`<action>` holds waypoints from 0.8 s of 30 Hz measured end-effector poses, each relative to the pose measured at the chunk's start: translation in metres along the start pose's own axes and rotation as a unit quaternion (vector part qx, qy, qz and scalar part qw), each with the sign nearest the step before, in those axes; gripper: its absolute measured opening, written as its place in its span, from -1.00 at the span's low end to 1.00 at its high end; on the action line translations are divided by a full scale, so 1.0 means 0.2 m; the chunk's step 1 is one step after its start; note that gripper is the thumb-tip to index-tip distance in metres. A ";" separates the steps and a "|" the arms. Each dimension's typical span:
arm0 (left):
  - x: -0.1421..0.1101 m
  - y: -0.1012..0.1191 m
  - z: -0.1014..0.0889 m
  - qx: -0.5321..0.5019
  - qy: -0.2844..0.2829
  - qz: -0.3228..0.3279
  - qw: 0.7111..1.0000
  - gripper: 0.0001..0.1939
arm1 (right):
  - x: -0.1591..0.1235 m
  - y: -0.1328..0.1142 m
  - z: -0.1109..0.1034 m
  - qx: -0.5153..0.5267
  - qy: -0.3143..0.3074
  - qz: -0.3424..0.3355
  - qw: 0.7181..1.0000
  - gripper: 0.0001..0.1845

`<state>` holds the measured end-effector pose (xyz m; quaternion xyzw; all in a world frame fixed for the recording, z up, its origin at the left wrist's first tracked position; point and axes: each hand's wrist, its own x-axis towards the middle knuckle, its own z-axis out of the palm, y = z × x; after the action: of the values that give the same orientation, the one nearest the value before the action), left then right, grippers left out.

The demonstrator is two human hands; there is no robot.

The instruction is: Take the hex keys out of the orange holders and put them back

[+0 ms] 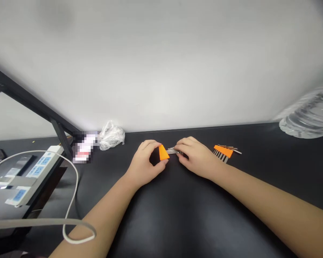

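Between thumb and fingers, my left hand point(145, 163) grips the orange holder point(163, 153) of a hex key set. Several metal hex keys point(172, 151) stick out of its right side. My right hand point(195, 156) has its fingertips closed around the far ends of these keys, partly covering them. A second hex key set with an orange holder point(224, 151) lies on the black table just beyond my right forearm, which hides some of it.
Left, a white power strip point(40, 172) rests by a black metal frame point(37, 107), with a pale cable point(76, 186) looping over my left forearm. A crumpled plastic bag point(111, 136) sits near the wall point(161, 71). Clear plastic wrapping point(309, 113) is at far right.
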<state>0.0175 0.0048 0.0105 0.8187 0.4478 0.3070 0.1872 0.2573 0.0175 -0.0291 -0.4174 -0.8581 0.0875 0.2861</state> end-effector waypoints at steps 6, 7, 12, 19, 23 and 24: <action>0.05 0.03 -0.05 -0.046 0.012 -0.088 0.995 -0.57 | 0.00 0.05 -0.01 -0.011 0.007 0.013 1.000 -0.71; 0.07 0.02 -0.05 -0.049 0.007 -0.089 0.995 -0.56 | 0.00 0.05 -0.01 -0.020 0.015 0.022 0.999 -0.72; 0.14 -0.16 -0.06 0.039 0.002 -0.040 0.998 -0.52 | -0.02 0.03 -0.04 -0.089 0.040 0.057 0.994 -0.86; 0.13 -0.28 -0.05 0.062 -0.011 0.020 0.998 -0.56 | -0.01 -0.02 -0.06 -0.133 0.006 0.055 0.990 -0.88; 0.13 -0.27 -0.05 0.059 -0.015 0.032 0.998 -0.55 | -0.01 -0.07 -0.08 -0.158 -0.033 0.054 0.985 -0.84; 0.13 -0.26 -0.04 0.057 -0.025 0.035 0.997 -0.55 | -0.01 -0.09 -0.09 -0.161 -0.046 0.053 0.984 -0.83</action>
<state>-0.0106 0.0549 -0.0051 0.8507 0.4307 0.2670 0.1400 0.2568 0.0030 -0.0087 -0.4985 -0.8499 -0.0178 0.1699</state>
